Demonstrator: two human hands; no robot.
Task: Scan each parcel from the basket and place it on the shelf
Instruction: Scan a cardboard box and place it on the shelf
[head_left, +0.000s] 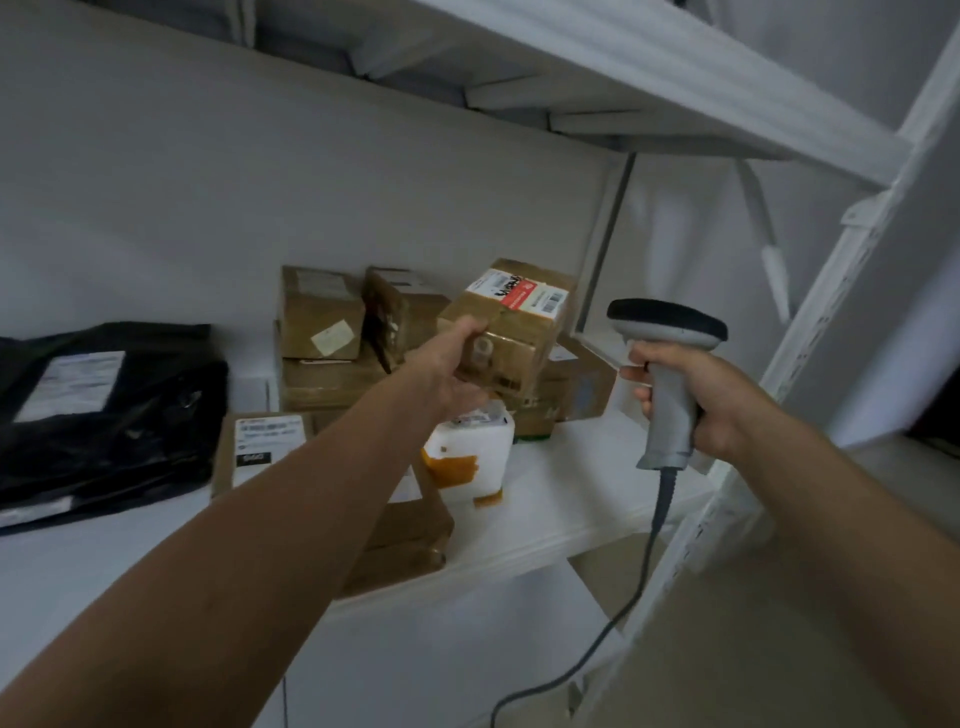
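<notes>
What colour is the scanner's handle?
Light grey; the scanner shows best in the head view.

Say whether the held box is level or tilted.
Tilted: the box slants, labelled top askew, left hand gripping its lower corner.

left hand (449, 371) covers near corner of held box (519, 338); its label print too blurred to read; left forearm hides most of flat carton (260, 447) and top of white parcel (470, 457); black bag (104, 415) cut by left edge; scanner cable (658, 512) exits bottom edge
</notes>
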